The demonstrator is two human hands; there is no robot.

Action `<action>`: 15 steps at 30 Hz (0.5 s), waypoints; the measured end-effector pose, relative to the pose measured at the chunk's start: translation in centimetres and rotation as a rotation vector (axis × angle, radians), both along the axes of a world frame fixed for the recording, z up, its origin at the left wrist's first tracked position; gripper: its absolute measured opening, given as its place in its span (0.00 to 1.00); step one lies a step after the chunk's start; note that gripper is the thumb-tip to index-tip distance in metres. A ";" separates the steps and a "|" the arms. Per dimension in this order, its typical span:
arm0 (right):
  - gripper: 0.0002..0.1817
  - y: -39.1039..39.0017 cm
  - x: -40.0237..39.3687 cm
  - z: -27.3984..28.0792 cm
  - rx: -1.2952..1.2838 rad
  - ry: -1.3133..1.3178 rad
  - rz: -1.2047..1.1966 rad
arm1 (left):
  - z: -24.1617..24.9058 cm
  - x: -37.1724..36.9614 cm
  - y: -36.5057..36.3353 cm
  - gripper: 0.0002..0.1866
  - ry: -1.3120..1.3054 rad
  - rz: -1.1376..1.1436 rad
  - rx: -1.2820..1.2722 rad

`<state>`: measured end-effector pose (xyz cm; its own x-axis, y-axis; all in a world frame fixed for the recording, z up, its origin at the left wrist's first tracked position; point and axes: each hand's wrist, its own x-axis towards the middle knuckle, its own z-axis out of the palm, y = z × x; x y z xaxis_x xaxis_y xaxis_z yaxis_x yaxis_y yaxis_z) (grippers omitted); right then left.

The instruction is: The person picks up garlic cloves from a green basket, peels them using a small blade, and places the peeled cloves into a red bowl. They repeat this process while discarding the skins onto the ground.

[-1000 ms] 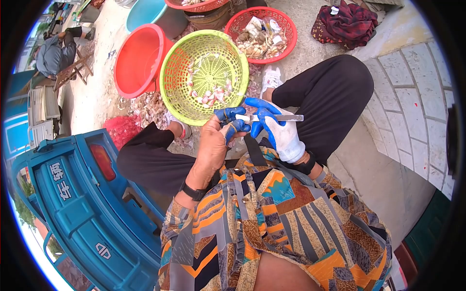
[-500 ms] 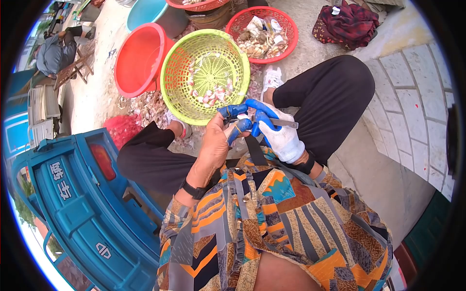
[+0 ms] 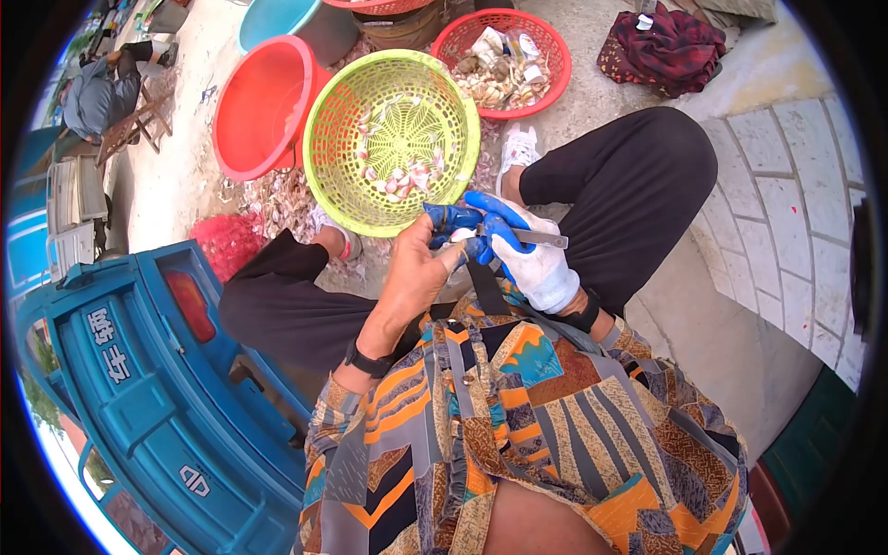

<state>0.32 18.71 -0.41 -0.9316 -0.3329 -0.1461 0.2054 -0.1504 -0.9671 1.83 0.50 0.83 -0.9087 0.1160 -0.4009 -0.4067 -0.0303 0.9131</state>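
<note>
My left hand (image 3: 421,264), with blue coverings on its fingertips, pinches a small whitish garlic clove (image 3: 461,235), partly hidden by the fingers. My right hand (image 3: 532,264) wears a white glove with blue-coated fingers. It grips a small metal knife (image 3: 544,239), whose handle end sticks out to the right; the blade end is mostly hidden at the clove. Both hands meet above my lap, just in front of a yellow-green basket (image 3: 324,190). Pinkish-white garlic cloves (image 3: 400,180) lie on that basket's bottom.
A red basin (image 3: 227,139) stands left of the basket, and a red basket (image 3: 562,83) of garlic behind it. Garlic skins (image 3: 282,199) litter the ground. A blue vehicle (image 3: 148,370) is at my left, a tiled wall (image 3: 786,222) at right. Another person (image 3: 97,97) sits far left.
My left fingers have closed in further around the clove, and the knife has shifted slightly down. The view has moved a little; the baskets stay in place.
</note>
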 end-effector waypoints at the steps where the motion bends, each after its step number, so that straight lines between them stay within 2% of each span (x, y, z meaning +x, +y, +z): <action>1: 0.18 0.1 -0.1 0.0 0.033 0.032 0.002 | -0.2 0.0 -0.2 0.13 -0.004 -0.017 -0.005; 5: 0.18 -0.3 -0.1 0.8 0.014 0.045 -0.025 | -0.3 -0.4 -0.6 0.13 0.018 -0.094 -0.071; 6: 0.18 -0.3 -0.2 0.7 0.077 0.116 -0.036 | -0.1 -0.5 -0.7 0.14 0.031 -0.119 -0.100; 9: 0.18 -0.1 -0.4 0.5 0.214 0.295 -0.073 | 0.9 -0.4 -0.7 0.14 0.165 -0.264 -0.503; 11: 0.18 0.0 -0.5 0.7 0.238 0.370 -0.095 | -0.4 -0.2 -1.0 0.16 0.108 -0.267 -0.390; 14: 0.20 0.1 -0.1 -0.5 0.100 0.201 -0.147 | -1.2 -0.2 -1.1 0.18 0.086 -0.250 -0.218; 15: 0.20 0.1 -0.1 -0.8 0.110 0.225 -0.191 | -1.2 -0.2 -1.0 0.18 0.088 -0.241 -0.160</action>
